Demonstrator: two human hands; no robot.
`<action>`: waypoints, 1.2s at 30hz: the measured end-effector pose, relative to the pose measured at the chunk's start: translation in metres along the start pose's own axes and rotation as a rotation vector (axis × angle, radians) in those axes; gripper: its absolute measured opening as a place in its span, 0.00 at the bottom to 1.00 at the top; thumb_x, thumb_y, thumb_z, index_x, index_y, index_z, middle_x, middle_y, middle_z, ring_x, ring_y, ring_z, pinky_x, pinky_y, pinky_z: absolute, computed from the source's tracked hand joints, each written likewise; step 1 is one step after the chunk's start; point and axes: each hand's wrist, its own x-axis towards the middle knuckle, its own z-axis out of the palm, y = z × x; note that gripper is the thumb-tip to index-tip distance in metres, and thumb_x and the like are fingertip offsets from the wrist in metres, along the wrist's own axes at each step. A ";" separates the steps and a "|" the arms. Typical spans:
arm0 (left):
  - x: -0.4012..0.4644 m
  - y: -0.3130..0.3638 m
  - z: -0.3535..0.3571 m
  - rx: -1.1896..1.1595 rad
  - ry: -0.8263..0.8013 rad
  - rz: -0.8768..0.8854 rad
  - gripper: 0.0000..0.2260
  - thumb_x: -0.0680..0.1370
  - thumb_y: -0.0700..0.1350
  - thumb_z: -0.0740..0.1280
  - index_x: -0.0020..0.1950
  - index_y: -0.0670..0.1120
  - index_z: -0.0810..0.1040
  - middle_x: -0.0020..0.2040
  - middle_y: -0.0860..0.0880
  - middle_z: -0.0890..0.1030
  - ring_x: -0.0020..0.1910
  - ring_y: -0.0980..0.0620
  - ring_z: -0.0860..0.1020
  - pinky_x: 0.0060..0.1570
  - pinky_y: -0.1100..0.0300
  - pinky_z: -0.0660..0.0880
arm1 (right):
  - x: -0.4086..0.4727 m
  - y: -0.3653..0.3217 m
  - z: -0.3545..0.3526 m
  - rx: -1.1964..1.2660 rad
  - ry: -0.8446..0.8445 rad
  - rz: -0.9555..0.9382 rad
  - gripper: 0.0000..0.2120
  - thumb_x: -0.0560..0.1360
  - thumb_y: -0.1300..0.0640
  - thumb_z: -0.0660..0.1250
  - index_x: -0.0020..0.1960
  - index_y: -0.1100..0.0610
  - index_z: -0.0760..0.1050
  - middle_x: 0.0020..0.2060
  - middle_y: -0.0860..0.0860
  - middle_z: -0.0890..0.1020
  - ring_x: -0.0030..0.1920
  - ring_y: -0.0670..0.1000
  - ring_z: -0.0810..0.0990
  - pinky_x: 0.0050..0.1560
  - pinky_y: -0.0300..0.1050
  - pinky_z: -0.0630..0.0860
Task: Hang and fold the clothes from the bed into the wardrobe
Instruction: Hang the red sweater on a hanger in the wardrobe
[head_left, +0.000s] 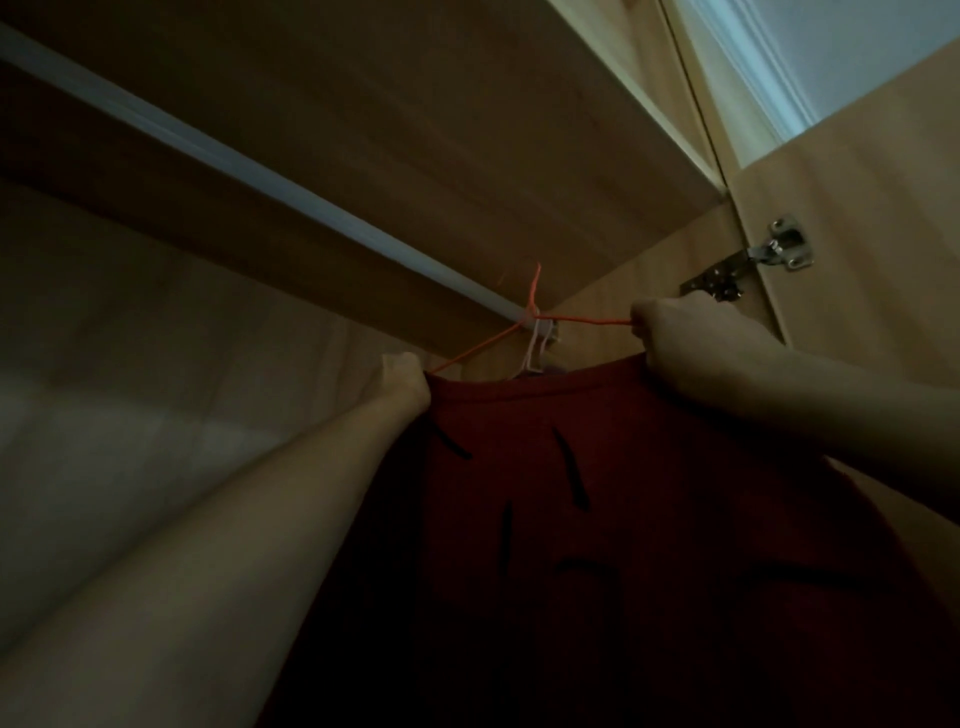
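Fingers (641, 318) gripping orange hanger (587, 321) inside wardrobe (363, 156)

one red garment (597, 493), two hangers, orange (576, 320) and white (535, 353), one rail (208, 150), two hinges (779, 247), two hands (670, 332)

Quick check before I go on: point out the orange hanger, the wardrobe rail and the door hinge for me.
orange hanger (582, 321): head view, on its wire arm toward the right hand.
wardrobe rail (249, 169): head view, on the middle of the pale bar.
door hinge (779, 247): head view, on the metal hinge body.
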 end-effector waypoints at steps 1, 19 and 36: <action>0.003 0.002 0.002 -0.025 0.002 0.002 0.13 0.81 0.38 0.57 0.61 0.36 0.77 0.62 0.37 0.76 0.62 0.39 0.74 0.61 0.51 0.70 | 0.005 0.001 0.002 -0.008 0.017 0.009 0.04 0.80 0.57 0.57 0.50 0.52 0.71 0.37 0.50 0.70 0.35 0.50 0.72 0.32 0.43 0.68; -0.002 -0.052 0.089 -0.108 -0.323 -0.017 0.27 0.83 0.58 0.46 0.79 0.46 0.54 0.77 0.40 0.59 0.75 0.41 0.61 0.73 0.54 0.56 | 0.053 -0.030 0.061 -0.095 -0.022 -0.017 0.07 0.80 0.57 0.58 0.53 0.53 0.75 0.38 0.50 0.73 0.36 0.50 0.75 0.36 0.47 0.74; -0.075 -0.124 0.107 0.017 -0.052 0.154 0.29 0.81 0.63 0.44 0.79 0.54 0.41 0.80 0.47 0.43 0.78 0.45 0.43 0.74 0.40 0.39 | 0.018 -0.053 0.109 -0.254 0.126 0.040 0.15 0.81 0.56 0.51 0.61 0.57 0.73 0.54 0.59 0.78 0.54 0.60 0.77 0.41 0.47 0.67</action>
